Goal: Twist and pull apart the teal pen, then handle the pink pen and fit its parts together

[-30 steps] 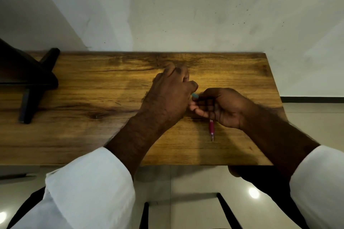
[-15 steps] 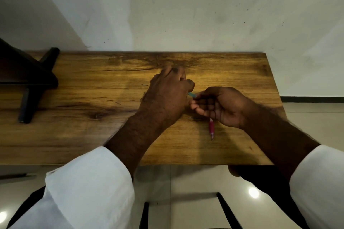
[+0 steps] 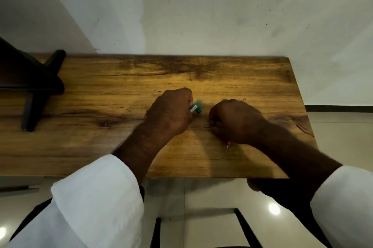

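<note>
The table (image 3: 101,147) spans the middle of the frame, with the wall (image 3: 201,15) above it and the floor (image 3: 201,197) below. A stand (image 3: 30,90) sits on the table at the far left; near the centre the left hand (image 3: 169,114) lies just left of the right hand (image 3: 236,120), the two apart. A capped tube (image 3: 196,106) sticks out of the left hand toward the right, and a pen (image 3: 228,145) pokes out below the right hand onto the table.

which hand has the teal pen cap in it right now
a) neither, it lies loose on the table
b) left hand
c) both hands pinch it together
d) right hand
b: the teal cap sticks out of the curled fingers of the left hand, while the right hand, apart from it, grips the pink pen over the table.
</note>
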